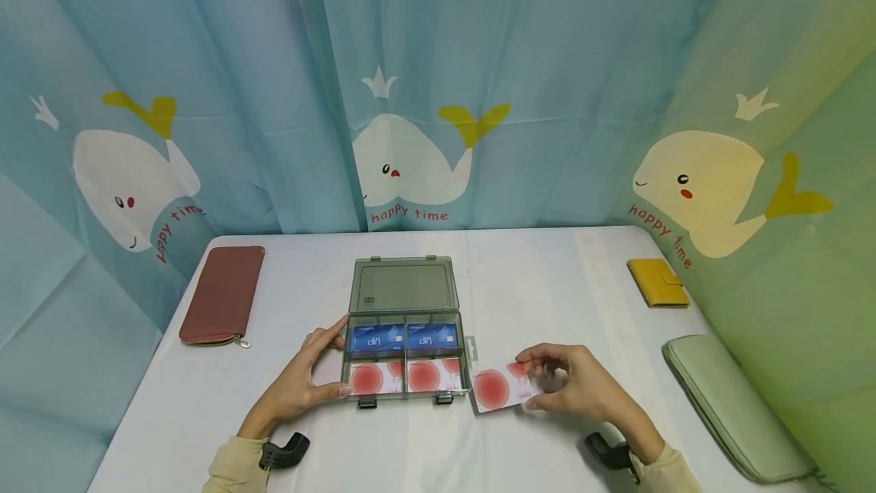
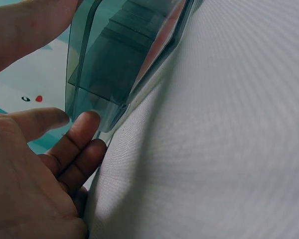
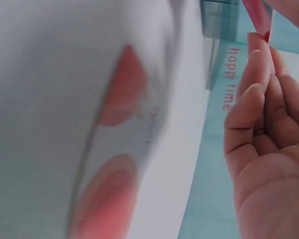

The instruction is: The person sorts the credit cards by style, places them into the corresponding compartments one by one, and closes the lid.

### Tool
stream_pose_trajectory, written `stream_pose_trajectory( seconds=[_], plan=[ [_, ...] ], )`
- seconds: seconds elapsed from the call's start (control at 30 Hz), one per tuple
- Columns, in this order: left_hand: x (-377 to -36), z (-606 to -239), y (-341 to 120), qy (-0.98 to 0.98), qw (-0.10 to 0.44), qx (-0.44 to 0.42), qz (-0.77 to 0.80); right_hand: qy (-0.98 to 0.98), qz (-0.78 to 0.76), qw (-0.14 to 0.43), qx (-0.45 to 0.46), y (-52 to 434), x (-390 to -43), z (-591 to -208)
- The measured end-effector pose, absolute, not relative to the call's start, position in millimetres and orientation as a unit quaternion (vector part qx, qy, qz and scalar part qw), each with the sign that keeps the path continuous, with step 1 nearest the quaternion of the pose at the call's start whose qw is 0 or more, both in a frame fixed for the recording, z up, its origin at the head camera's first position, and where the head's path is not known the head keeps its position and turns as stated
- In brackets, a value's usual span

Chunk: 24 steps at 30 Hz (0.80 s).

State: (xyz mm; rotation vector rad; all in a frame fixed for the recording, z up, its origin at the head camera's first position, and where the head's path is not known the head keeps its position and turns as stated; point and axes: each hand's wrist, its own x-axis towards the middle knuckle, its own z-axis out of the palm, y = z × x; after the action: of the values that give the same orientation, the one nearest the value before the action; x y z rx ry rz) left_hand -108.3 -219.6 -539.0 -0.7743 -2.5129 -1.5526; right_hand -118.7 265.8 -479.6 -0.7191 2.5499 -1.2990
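The left hand (image 1: 301, 386) rests with straight fingers against the clear grey plastic box (image 1: 405, 341) on the white table (image 1: 534, 280). The right hand (image 1: 582, 386) pinches a white card with red circle (image 1: 503, 388) just right of the box.

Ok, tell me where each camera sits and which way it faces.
Head: above, looking forward and down at the table, open box, whale curtain; both forearms show.
Left wrist: low beside the left hand, facing the box's corner; palm and fingers show.
Right wrist: low beside the right hand, facing the red-circle card in its grip; palm shows.
Shared: head and left wrist views both show the box and left hand.
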Motion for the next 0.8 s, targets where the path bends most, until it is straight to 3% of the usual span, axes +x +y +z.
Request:
stream_pose_trajectory(
  seconds=[0.47, 0.8],
  plan=[
    [-108, -538, -218, -0.821, 0.048, -0.252, -0.511, 0.812, -0.516, 0.056, -0.268, 257, -134, -468],
    [-109, -540, -220, -0.824, 0.044, -0.248, -0.508, 0.789, -0.542, 0.015, -0.289, 224, -143, -467]
  ],
)
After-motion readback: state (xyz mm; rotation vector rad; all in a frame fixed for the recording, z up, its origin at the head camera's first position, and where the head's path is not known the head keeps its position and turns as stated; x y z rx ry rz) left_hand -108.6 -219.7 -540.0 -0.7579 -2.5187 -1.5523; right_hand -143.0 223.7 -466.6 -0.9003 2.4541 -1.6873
